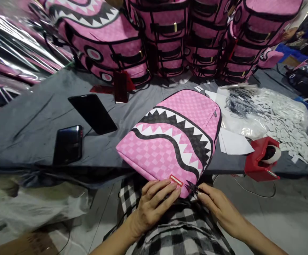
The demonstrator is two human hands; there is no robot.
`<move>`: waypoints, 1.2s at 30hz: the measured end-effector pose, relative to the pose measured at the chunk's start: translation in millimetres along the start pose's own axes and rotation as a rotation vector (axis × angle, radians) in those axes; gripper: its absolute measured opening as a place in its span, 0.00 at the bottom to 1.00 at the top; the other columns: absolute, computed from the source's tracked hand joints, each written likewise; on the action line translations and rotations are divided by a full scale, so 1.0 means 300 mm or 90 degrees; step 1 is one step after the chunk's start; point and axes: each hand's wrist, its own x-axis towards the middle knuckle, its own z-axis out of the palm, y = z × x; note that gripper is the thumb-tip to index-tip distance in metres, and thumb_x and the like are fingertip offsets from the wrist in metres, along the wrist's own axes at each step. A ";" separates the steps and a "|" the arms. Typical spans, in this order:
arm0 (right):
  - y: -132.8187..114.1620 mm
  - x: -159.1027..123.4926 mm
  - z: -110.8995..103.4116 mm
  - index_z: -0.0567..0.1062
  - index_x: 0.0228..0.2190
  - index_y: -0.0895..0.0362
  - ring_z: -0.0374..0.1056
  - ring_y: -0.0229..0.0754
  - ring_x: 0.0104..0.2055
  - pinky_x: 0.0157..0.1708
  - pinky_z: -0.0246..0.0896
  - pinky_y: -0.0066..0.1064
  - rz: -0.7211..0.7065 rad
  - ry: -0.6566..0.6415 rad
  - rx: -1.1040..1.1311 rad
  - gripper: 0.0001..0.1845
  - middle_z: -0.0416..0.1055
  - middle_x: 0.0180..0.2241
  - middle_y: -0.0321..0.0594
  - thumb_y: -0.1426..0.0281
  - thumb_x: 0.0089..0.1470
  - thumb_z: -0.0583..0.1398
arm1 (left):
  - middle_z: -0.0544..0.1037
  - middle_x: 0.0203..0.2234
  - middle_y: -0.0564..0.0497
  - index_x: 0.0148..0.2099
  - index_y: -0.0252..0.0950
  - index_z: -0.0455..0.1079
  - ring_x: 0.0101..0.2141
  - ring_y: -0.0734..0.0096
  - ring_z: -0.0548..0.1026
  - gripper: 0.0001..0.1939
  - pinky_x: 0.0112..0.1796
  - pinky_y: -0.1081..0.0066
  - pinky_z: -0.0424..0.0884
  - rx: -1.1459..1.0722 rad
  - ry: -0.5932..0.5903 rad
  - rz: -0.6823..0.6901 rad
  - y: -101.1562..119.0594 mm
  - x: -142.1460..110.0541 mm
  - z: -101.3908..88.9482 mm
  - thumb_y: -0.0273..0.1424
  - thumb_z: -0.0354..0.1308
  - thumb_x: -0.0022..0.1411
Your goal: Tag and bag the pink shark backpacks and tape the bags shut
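Label between left fingers and snips

From my end of the feed, the relation that matters sits at the near corner of the bag: the red label lies just beyond the left hand and just left of the snips' tips. I judge the left hand to be the nearer one, since its fingertips lie along the label's near side and seem to touch it. Those left fingers are stretched out side by side over the bag's bottom edge; I cannot tell whether the thumb pinches from underneath. The right hand has its fingers closed narrowly on the snips, well to the label's right, so only the tool comes close. Its tips aim left and slightly away from the body; whether the blades are parted is too small for me to make out.

The label's long axis slants from its far left end to its near right end, roughly along the bag's bottom edge. The bag lies front up on the desk, its bottom corner reaching past the near edge over the checked cloth. Its long axis runs away and to the right, so I read its rounded top as pointing at the far edge, where the stacked bags stand. The tape holder sits at the near edge, to the right of the bag and well apart.
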 end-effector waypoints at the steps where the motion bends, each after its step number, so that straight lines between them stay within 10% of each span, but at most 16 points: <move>1: 0.000 0.000 -0.003 0.69 0.37 0.52 0.69 0.40 0.38 0.38 0.60 0.28 -0.003 -0.002 -0.015 0.20 0.73 0.36 0.35 0.53 0.70 0.46 | 0.83 0.38 0.52 0.50 0.39 0.76 0.47 0.68 0.75 0.14 0.54 0.66 0.66 -0.001 0.013 0.001 -0.006 -0.006 0.005 0.20 0.61 0.65; 36: -0.042 -0.003 0.065 0.70 0.35 0.53 0.68 0.39 0.27 0.27 0.54 0.30 -0.017 0.078 -0.180 0.27 0.74 0.29 0.37 0.54 0.72 0.39 | 0.80 0.33 0.54 0.51 0.45 0.76 0.42 0.71 0.76 0.16 0.51 0.70 0.67 -0.015 0.021 -0.011 -0.019 -0.051 0.020 0.24 0.65 0.62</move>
